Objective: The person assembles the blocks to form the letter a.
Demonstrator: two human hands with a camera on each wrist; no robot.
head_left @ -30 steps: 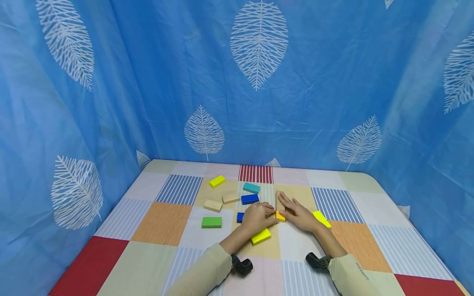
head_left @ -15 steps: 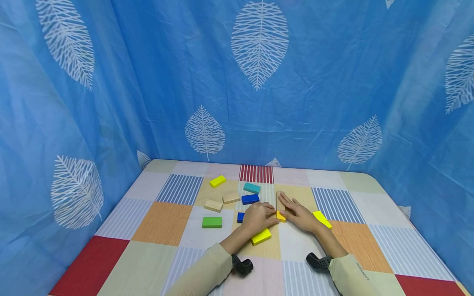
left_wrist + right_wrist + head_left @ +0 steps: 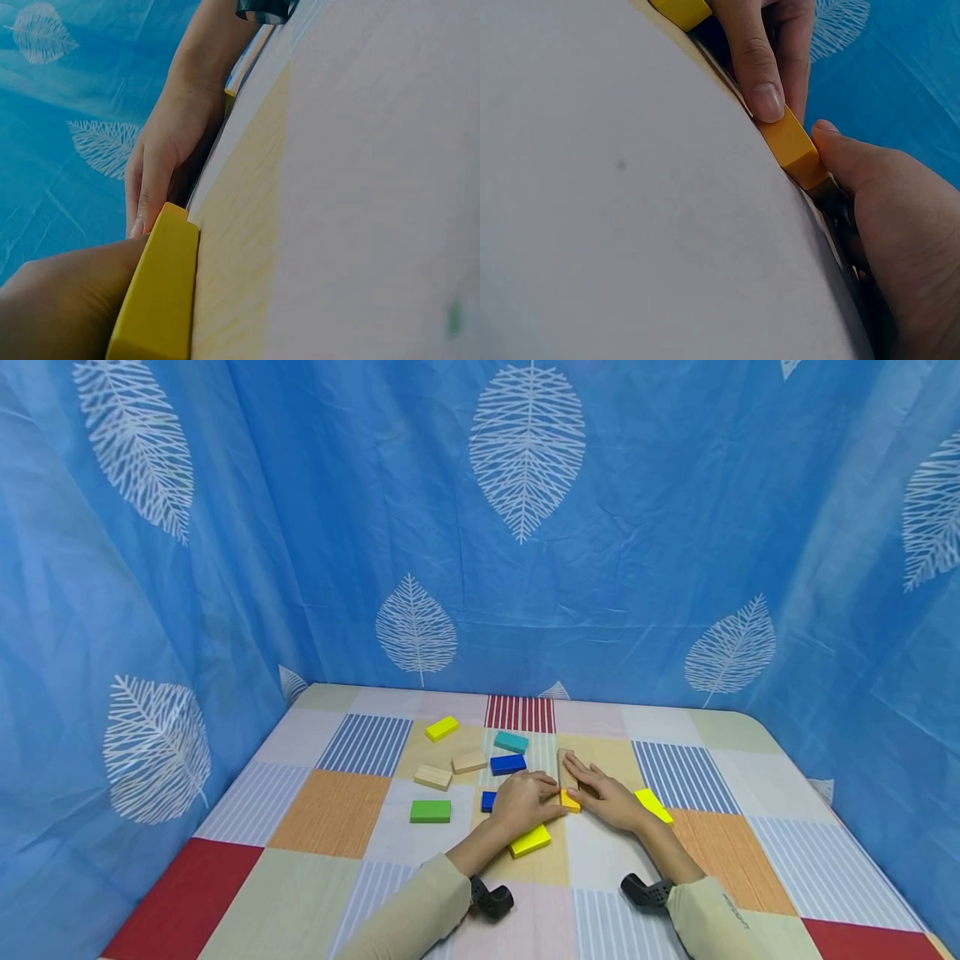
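Near the table's middle, an orange block [image 3: 571, 805] lies against the near end of a plain wooden block [image 3: 564, 767]. The left hand [image 3: 519, 802] pinches the orange block from the left; its thumb lies on that block [image 3: 786, 142] in the right wrist view. Straight fingers of the right hand [image 3: 611, 800] rest on the wooden block, while the right thumb touches the orange one. Under the left wrist lies a yellow block [image 3: 530, 841], large beside the left hand [image 3: 67, 304] in the left wrist view. A blue block [image 3: 488, 802] is partly hidden by the left hand.
Left of the hands lie a green block [image 3: 431, 812], two wooden blocks [image 3: 432, 777], a second blue block [image 3: 507, 765], a teal block [image 3: 511, 742] and a yellow block [image 3: 442, 728]. Another yellow block [image 3: 653, 806] lies by the right wrist. A blue curtain [image 3: 637, 527] hangs behind.
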